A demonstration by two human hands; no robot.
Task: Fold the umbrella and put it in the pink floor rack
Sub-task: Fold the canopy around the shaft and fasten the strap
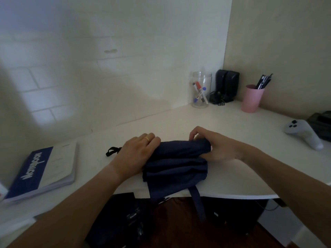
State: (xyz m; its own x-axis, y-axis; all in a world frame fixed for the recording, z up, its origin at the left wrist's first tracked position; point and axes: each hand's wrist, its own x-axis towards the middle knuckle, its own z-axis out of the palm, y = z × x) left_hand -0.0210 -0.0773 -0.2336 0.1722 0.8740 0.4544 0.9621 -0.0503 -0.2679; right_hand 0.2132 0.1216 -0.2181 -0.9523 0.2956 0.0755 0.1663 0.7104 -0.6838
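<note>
The right hand [217,146] grips the right end of the umbrella [176,163], its fingers curled over the top of the bunched navy cloth and the thumb tucked under it. The left hand [138,153] lies over the cloth's left end with fingers bent down onto it and a gold ring [147,139] on one finger; whether it clamps the fabric or only presses on it I cannot tell. The umbrella sits collapsed in loose folds on the white desk [232,172] at about 6 o'clock in the view, right at the near edge, with part of the cloth and its strap [198,203] hanging over that edge toward the dark floor. A black cord loop [112,151] pokes out just beside the left hand, at its 9 o'clock. Far over at 8 o'clock a blue and white notebook [43,170] lies flat on the desk, well apart from the hands. At 1 o'clock, against the wall, stands a clear jar [201,90] holding markers, with a black device [227,85] and its cables just beside it in the corner. Further round toward 2 o'clock a pink cup [251,99] holds dark pens. At 3 o'clock a pale grey controller [302,133] rests on the desk, near a dark object that is cut off by the frame's edge.
</note>
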